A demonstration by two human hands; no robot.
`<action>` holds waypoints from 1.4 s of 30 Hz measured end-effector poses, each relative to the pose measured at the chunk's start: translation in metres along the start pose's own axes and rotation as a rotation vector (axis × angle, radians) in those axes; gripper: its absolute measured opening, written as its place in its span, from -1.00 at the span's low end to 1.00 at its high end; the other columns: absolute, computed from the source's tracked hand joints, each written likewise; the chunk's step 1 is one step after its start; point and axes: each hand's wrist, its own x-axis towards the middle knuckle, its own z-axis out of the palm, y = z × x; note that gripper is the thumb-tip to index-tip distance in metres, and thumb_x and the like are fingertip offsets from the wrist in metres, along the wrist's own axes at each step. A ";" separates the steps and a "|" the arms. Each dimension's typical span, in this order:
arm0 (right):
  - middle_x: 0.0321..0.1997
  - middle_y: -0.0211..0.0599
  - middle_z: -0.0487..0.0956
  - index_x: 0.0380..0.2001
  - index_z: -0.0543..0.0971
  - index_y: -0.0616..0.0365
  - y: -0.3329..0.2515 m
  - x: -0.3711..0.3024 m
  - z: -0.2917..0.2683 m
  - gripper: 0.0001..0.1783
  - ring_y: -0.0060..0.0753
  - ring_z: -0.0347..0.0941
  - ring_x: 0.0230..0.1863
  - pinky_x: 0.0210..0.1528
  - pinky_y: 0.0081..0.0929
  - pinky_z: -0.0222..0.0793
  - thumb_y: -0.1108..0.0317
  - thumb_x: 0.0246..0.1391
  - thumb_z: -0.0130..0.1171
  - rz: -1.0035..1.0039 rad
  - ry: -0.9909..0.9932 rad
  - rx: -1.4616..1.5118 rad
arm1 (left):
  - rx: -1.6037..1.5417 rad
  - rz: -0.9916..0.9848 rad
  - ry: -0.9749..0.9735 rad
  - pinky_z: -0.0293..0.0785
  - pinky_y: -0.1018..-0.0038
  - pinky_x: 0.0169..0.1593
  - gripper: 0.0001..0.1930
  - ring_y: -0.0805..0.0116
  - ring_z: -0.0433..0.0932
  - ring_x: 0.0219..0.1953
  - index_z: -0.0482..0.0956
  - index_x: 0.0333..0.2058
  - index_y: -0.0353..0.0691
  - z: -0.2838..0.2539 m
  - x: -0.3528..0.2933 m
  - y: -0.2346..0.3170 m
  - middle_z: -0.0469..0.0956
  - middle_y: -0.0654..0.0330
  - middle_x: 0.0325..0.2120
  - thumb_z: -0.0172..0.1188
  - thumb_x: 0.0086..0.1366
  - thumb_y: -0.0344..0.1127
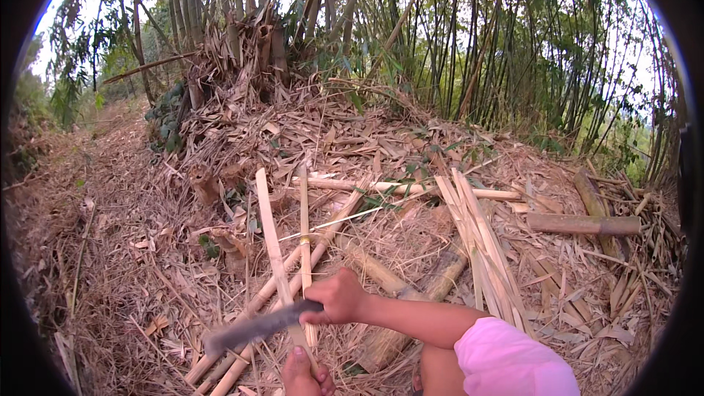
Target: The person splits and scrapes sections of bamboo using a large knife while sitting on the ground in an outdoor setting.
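Note:
My right hand (339,296) is closed round the handle of a machete (253,330). Its broad dark blade points left, slightly blurred, and crosses over a split bamboo strip (273,251). Just below the blade, my left hand (304,375) grips the near end of that strip, thumb along it. The strip slants away from me, its far end over a bamboo pole. Beside it lies a second narrow strip (304,214). Bamboo poles (328,233) lie diagonally beneath both strips.
A bundle of split strips (480,242) rests to the right, against a crosswise pole (403,188). Thick bamboo sections (583,224) lie at the far right, another (385,348) near my knee. Dry leaf litter covers the slope. A bamboo clump (253,51) stands behind.

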 end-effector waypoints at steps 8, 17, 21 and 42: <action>-0.71 -0.29 0.51 -0.71 0.52 0.01 0.030 0.017 -0.003 -0.24 -0.12 0.49 -0.68 -0.65 -0.23 0.37 -0.46 0.13 -0.11 0.348 -0.053 0.094 | 0.061 0.058 0.030 0.04 0.61 -0.73 -0.74 0.55 0.11 -0.80 0.33 -0.36 -0.04 0.003 0.001 -0.012 0.22 0.36 -0.74 -0.14 0.51 -0.09; -0.54 -0.18 0.59 -0.40 0.68 0.04 0.072 0.027 -0.010 -0.10 -0.07 0.60 -0.45 -0.42 -0.12 0.51 -0.55 0.14 -0.33 0.487 -0.105 0.175 | 0.097 0.084 0.002 0.03 0.61 -0.74 -0.75 0.55 0.10 -0.80 0.33 -0.33 -0.05 0.002 0.013 -0.028 0.23 0.35 -0.73 -0.16 0.52 -0.09; -0.56 -0.18 0.58 -0.47 0.64 0.07 0.049 0.016 -0.008 -0.09 -0.09 0.59 -0.49 -0.44 -0.11 0.49 -0.57 0.12 -0.31 0.286 -0.140 0.051 | 0.068 0.004 0.023 0.01 0.61 -0.74 -0.76 0.54 0.10 -0.80 0.33 -0.32 -0.06 0.012 -0.001 -0.015 0.22 0.35 -0.73 -0.16 0.51 -0.11; -0.64 -0.33 0.57 -0.43 0.68 -0.06 0.099 0.020 -0.009 -0.12 -0.20 0.56 -0.57 -0.60 -0.25 0.43 -0.60 0.08 -0.30 0.347 -0.043 0.013 | 0.082 -0.005 -0.007 0.07 0.59 -0.74 -0.75 0.53 0.12 -0.81 0.32 -0.30 -0.08 0.028 -0.004 -0.030 0.24 0.34 -0.74 -0.14 0.51 -0.07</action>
